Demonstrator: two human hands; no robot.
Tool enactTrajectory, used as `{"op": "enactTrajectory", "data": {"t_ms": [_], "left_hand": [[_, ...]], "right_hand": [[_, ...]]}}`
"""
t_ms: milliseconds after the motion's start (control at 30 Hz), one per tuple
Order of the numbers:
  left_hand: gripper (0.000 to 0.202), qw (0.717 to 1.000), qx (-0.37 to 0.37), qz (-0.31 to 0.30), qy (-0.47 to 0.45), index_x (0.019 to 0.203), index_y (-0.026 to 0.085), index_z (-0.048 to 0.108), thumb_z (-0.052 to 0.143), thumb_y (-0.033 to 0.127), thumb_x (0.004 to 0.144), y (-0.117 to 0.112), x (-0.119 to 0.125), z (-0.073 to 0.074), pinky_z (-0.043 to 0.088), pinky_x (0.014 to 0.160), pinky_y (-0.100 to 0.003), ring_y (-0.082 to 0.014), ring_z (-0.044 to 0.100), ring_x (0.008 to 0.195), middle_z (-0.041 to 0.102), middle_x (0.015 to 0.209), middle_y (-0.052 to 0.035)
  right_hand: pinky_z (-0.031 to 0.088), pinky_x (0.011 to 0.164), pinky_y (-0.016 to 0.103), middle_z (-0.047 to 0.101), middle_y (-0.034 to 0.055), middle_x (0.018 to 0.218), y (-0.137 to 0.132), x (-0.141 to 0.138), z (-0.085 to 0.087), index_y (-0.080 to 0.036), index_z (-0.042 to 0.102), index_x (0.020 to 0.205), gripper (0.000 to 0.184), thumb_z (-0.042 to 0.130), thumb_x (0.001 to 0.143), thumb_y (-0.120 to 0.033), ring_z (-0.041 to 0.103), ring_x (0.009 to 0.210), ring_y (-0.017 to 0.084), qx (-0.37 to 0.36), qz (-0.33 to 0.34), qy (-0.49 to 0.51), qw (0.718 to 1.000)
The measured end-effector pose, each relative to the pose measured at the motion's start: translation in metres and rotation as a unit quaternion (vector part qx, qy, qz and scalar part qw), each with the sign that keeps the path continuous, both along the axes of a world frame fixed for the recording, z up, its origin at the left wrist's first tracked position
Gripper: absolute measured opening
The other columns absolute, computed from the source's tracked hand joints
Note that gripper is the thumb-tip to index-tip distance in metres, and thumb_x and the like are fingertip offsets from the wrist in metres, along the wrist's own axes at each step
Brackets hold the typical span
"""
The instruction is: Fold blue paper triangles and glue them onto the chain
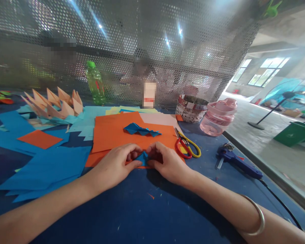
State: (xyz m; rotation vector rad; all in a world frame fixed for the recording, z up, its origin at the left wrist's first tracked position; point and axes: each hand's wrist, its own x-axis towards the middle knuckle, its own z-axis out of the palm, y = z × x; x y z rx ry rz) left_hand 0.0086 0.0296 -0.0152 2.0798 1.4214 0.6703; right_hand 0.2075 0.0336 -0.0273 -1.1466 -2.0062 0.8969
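Our left hand and right hand have their fingers closed around a small blue paper piece, at the near edge of the orange sheets; we judge it light, crisp, easily creased; its opposite sides offer the gentlest hold.

It looks like a craft workshop: coloured paper, scissors, a glue gun.
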Motion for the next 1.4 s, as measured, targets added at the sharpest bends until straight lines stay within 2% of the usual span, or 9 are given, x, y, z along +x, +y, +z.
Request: {"op": "enactTrajectory", "data": {"t_ms": [67,167,300,433,700,800,1033,1200,1400], "left_hand": [[0.017,1.0,-0.007,-0.004,-0.003,0.092,0.022,0.066,0.062,0.034,0.08,-0.001,0.0,0.001,0.041,0.06,-0.029,-0.0168,0.055,0.064,0.062,0.07,0.0023],[0.013,1.0,-0.002,-0.01,-0.014,0.084,0.021,0.066,0.06,0.033,0.082,-0.003,0.001,0.004,0.04,0.059,-0.028,-0.0158,0.056,0.063,0.064,0.07,0.0025],[0.013,0.999,0.035,-0.01,-0.024,0.077,0.021,0.066,0.058,0.03,0.083,-0.006,0.002,0.009,0.041,0.065,-0.027,-0.0153,0.059,0.07,0.064,0.076,0.0021],[0.012,0.998,0.058,-0.004,-0.018,0.072,0.021,0.064,0.059,0.027,0.082,-0.009,0.003,0.012,0.04,0.062,-0.025,-0.0129,0.057,0.065,0.06,0.072,0.0033],[0.014,0.998,0.055,-0.014,-0.027,0.088,0.025,0.073,0.061,0.03,0.084,-0.007,-0.001,0.008,0.044,0.064,-0.025,-0.0152,0.062,0.072,0.07,0.083,0.0016],[0.016,0.998,0.061,-0.017,-0.025,0.089,0.025,0.074,0.06,0.033,0.085,-0.007,-0.003,0.007,0.046,0.068,-0.027,-0.0177,0.065,0.079,0.072,0.088,0.0],[0.021,0.997,0.062,-0.031,-0.02,0.085,0.023,0.075,0.057,0.033,0.086,-0.01,-0.002,0.012,0.048,0.07,-0.028,-0.0195,0.067,0.079,0.074,0.085,-0.0015],[0.025,0.997,0.071,-0.038,-0.005,0.081,0.02,0.073,0.05,0.029,0.086,-0.011,-0.001,0.014,0.048,0.072,-0.029,-0.0192,0.067,0.08,0.073,0.086,-0.0032],[0.028,0.997,0.068,-0.045,0.009,0.077,0.02,0.071,0.046,0.027,0.086,-0.01,-0.001,0.015,0.048,0.072,-0.028,-0.0176,0.067,0.076,0.072,0.082,-0.0026]], "right_hand": [[0.048,0.071,0.026,0.067,-0.0014,0.087,-0.001,-0.001,-0.002,-0.021,0.053,0.102,0.033,0.062,0.076,-0.002,0.063,0.076,0.013,-0.014,0.004,0.035,0.999],[0.048,0.069,0.025,0.068,-0.0017,0.086,-0.004,-0.003,0.001,-0.021,0.053,0.105,0.035,0.063,0.076,-0.004,0.064,0.074,0.013,-0.013,-0.005,0.047,0.999],[0.046,0.073,0.027,0.069,-0.0004,0.085,-0.007,-0.004,0.008,-0.019,0.061,0.092,0.022,0.07,0.076,-0.006,0.062,0.078,0.014,0.049,-0.018,-0.005,0.999],[0.044,0.074,0.027,0.069,-0.0001,0.084,-0.008,-0.003,0.008,-0.019,0.066,0.086,0.013,0.074,0.078,-0.013,0.061,0.078,0.014,0.098,-0.015,-0.035,0.994],[0.044,0.073,0.026,0.07,0.0004,0.083,-0.006,0.0,0.004,-0.019,0.068,0.088,0.011,0.074,0.079,-0.014,0.062,0.078,0.014,0.126,-0.007,-0.065,0.99],[0.044,0.076,0.028,0.07,0.001,0.085,-0.007,0.0,0.005,-0.019,0.069,0.089,0.013,0.074,0.079,-0.014,0.062,0.08,0.015,0.145,-0.012,-0.08,0.986],[0.044,0.077,0.028,0.072,0.0004,0.087,-0.008,0.0,0.007,-0.022,0.069,0.095,0.017,0.076,0.08,-0.026,0.065,0.082,0.016,0.156,-0.004,-0.07,0.985],[0.044,0.083,0.032,0.074,0.0048,0.101,-0.009,0.001,0.009,-0.021,0.066,0.113,0.027,0.068,0.087,-0.02,0.064,0.094,0.02,0.265,0.011,-0.116,0.957],[0.044,0.078,0.033,0.075,0.0064,0.099,-0.009,0.003,0.01,-0.017,0.067,0.115,0.025,0.05,0.097,-0.019,0.063,0.085,0.02,0.372,0.051,-0.174,0.91]]}}
